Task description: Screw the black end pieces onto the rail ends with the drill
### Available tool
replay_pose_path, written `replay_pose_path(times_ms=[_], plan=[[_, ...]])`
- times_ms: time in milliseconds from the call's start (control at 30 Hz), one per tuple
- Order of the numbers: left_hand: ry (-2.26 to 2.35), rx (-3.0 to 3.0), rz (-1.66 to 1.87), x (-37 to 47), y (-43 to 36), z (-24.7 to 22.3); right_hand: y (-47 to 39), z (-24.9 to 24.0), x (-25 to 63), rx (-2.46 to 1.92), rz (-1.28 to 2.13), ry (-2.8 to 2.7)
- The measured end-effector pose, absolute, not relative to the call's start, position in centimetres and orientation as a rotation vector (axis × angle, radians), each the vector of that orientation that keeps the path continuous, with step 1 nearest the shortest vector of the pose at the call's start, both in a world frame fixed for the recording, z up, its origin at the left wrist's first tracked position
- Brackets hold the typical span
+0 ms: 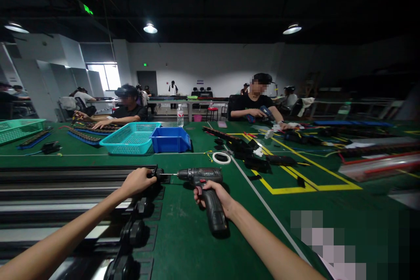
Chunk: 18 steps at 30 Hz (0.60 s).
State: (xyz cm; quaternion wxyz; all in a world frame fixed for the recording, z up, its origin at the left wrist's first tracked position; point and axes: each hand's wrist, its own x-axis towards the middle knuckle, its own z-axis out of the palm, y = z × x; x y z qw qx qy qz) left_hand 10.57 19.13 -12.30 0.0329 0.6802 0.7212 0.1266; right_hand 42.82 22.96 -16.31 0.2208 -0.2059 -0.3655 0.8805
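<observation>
My right hand (pixel 213 197) is wrapped round the grip of a black cordless drill (pixel 201 176), index finger at its red trigger. The drill lies level and points left, its long thin bit (pixel 169 174) reaching a black end cap (pixel 159 173) on the farthest of several long dark bars (pixel 82 173). On that same end, my left hand (pixel 139 181) has its fingers closed about the black end piece. Whether the bit's tip sits in a screw is too small to tell. Nearer to me, more bars end in black knob-like caps (pixel 136 232).
Beyond the drill stand a turquoise basket (pixel 129 140) and a blue bin (pixel 170 141). A white ring of tape (pixel 222 158) and black parts (pixel 257 164) lie to the right, by yellow floor-style tape lines (pixel 292 191). Across the table, one co-worker (pixel 254 105) holds another drill.
</observation>
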Motion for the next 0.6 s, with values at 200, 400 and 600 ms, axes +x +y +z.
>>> replay_pose_path(times_ms=[200,400,600], plan=[[2.258,2.082,0.366,10.4,19.1,-12.5,22.4,-13.5,42.8,-0.684,2.097,-1.251],[2.256,2.098,0.406,10.3,19.0,-12.6,22.2,-11.0,42.9,-0.871,1.162,-1.882],[2.289,2.069,0.385,10.6,18.7,-12.3,21.8,-13.7,42.6,-0.973,0.566,-2.214]])
